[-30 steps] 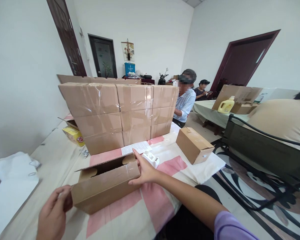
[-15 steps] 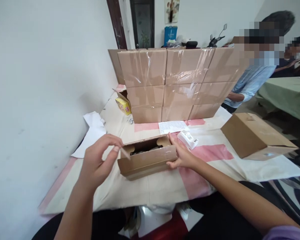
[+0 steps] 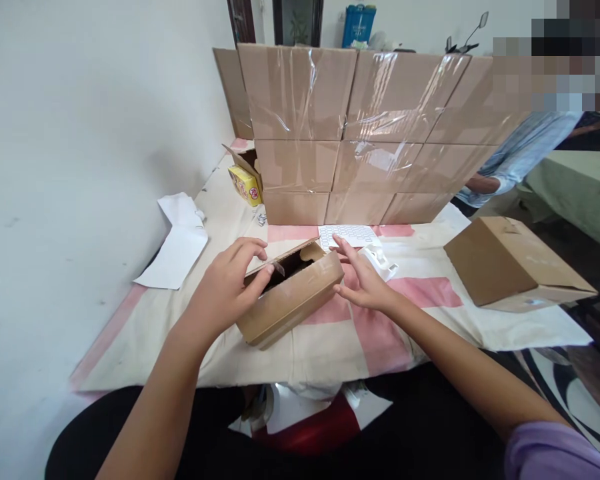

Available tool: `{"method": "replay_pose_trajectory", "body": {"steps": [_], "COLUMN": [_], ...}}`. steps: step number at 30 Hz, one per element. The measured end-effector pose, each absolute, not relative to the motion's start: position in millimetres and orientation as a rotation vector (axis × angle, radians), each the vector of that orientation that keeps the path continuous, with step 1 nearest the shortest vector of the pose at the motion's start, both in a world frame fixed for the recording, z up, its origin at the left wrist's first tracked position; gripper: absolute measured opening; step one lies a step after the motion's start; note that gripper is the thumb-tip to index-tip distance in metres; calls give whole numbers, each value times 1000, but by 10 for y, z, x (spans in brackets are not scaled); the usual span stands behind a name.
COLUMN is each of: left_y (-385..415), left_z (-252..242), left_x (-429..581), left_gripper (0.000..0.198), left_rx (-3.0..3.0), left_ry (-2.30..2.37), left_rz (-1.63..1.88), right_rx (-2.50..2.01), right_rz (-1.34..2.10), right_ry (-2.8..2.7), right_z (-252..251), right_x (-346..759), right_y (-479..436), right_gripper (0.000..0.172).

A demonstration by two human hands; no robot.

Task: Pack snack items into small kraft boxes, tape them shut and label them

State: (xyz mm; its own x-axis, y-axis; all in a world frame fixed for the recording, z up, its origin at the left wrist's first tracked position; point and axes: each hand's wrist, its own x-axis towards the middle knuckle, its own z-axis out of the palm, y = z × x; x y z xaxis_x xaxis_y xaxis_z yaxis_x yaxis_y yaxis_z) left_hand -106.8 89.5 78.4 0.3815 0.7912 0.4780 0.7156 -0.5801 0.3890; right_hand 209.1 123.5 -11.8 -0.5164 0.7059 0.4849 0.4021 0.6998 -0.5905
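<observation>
A small cardboard box (image 3: pixel 295 297) sits slantwise on the cloth in front of me, its top open and something dark inside that I cannot make out. My left hand (image 3: pixel 237 280) is over the box's left end, thumb and fingers pinching a short strip of clear tape (image 3: pixel 279 268) above the opening. At the right end, my right hand (image 3: pixel 363 277) has its fingers spread beside the box; whether a fingertip touches it I cannot tell. Just behind that hand stands a white tape dispenser (image 3: pixel 380 261), partly covered by it.
Taped cardboard boxes (image 3: pixel 300 167) form a wall at the back. A larger carton (image 3: pixel 515 267) lies right. A printed sheet (image 3: pixel 347 236), a yellow packet (image 3: pixel 245 185) and white paper (image 3: pixel 175 247) lie about. A person in a blue shirt (image 3: pixel 525 153) is at the back right.
The box has turned, its right end swinging away from me. My left hand has brought the tape over the opening. My right hand has loosened from the box's end, its fingers spreading.
</observation>
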Motion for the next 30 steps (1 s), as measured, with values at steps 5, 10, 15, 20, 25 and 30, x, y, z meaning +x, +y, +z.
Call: {"method": "replay_pose_trajectory", "body": {"steps": [5, 10, 15, 20, 25, 30], "left_y": [1009, 1008, 977, 993, 995, 917], "left_z": [616, 569, 605, 575, 584, 749], "left_x": [-1038, -1030, -1018, -1017, -1002, -1020], "left_gripper": [18, 28, 32, 33, 30, 20], "left_rx": [2777, 2695, 2597, 2581, 2555, 2437], "left_ry": [1485, 1476, 1346, 1228, 1187, 1146], "left_rz": [831, 646, 618, 518, 560, 762], "right_rx": [-1137, -1106, -1056, -967, -923, -923], "right_rz": [911, 1033, 635, 472, 465, 460], "right_ry": [-2019, -2076, -2186, -2363, -2413, -2363], "right_z": [-60, 52, 48, 39, 40, -16], "right_x": [2048, 1987, 1913, 1958, 1989, 1963], "right_y": [1211, 989, 919, 1001, 1045, 1030], "right_gripper": [101, 95, 103, 74, 65, 64]}}
